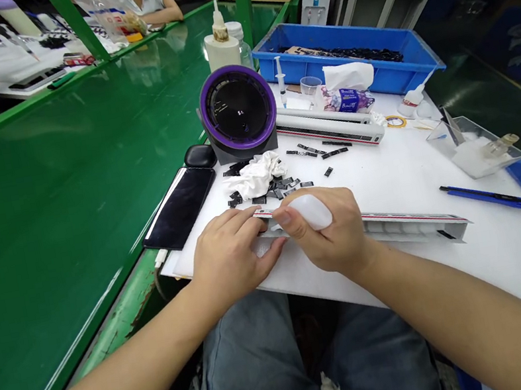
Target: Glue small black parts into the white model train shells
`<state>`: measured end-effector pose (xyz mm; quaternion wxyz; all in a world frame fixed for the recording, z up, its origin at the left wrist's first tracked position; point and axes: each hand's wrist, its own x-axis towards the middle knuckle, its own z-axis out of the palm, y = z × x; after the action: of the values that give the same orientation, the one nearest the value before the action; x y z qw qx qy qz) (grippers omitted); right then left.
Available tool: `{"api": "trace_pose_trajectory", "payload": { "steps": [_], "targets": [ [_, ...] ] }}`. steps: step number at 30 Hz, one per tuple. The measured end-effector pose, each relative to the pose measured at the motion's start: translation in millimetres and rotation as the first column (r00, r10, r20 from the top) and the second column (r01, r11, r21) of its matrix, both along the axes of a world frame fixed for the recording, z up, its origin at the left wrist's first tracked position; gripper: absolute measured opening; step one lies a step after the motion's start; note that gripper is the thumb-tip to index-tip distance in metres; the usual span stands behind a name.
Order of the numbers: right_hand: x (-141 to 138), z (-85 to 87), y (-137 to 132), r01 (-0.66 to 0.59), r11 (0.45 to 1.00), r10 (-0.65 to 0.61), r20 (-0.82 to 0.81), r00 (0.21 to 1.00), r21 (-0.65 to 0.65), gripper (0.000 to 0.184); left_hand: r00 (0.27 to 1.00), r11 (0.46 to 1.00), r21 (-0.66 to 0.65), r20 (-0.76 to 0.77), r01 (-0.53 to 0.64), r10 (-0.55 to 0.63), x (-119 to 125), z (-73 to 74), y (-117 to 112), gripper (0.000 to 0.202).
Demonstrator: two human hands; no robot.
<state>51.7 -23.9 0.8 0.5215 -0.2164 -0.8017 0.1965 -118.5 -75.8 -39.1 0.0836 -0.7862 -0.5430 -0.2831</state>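
Note:
My left hand [230, 254] is closed around the left end of a long white train-car shell [409, 222] with a red stripe, which lies on its side near the table's front edge. In my right hand [340, 231], a small white squeeze bottle [312, 211] is gripped, tilted, with its tip pointing down-left into the shell beside my left fingers. The tip's exact contact is hard to make out. Just beyond my hands lie small black pieces [284, 185] and a crumpled white cloth [257, 177]. Two similar white shells [333, 125] rest farther back.
A round purple-rimmed fan [239, 108] stands behind the cloth, with a phone [181, 207] to its left. A blue bin [349, 68] is at the back. To the right are a clear tray [477, 150] and a blue pen-like cutter [487, 197]. A green conveyor [66, 209] runs left.

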Motion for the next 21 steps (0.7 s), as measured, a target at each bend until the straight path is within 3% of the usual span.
{"api": "trace_pose_trajectory", "payload": {
  "steps": [21],
  "targets": [
    [2.8,0.8,0.5,0.004,1.000,-0.004,0.022,1.000,-0.008,0.030,1.000,1.000,0.000,0.005,-0.002,0.002,0.9,1.0,0.8,0.018]
  ]
}}
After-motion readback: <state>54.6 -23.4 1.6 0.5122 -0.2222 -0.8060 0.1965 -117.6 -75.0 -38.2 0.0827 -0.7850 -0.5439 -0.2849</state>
